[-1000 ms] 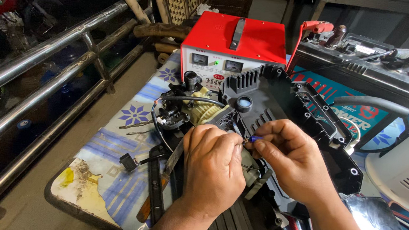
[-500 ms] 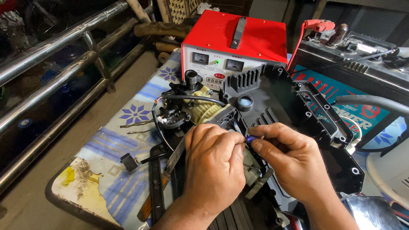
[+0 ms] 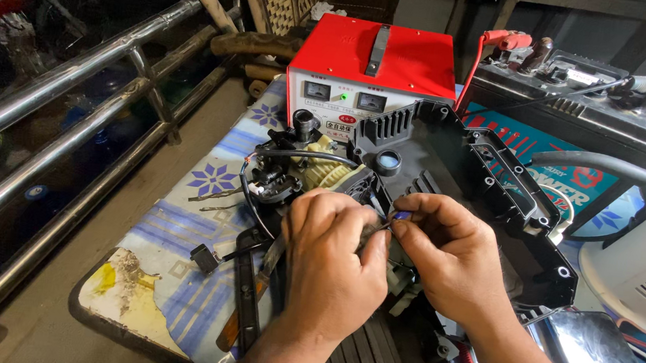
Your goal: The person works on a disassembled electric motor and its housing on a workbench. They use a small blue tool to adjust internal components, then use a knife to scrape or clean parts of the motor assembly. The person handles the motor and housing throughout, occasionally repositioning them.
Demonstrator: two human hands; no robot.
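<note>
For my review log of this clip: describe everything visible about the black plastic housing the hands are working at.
The black housing shell looks like moulded plastic, lying open on the patterned table before the red metal box. It has cooling ribs, a round hole and screw bosses along its rim. The left hand and the right hand meet over its near part, pinching a small blue-tipped piece. Wires and a motor-like assembly sit at its left.
</note>
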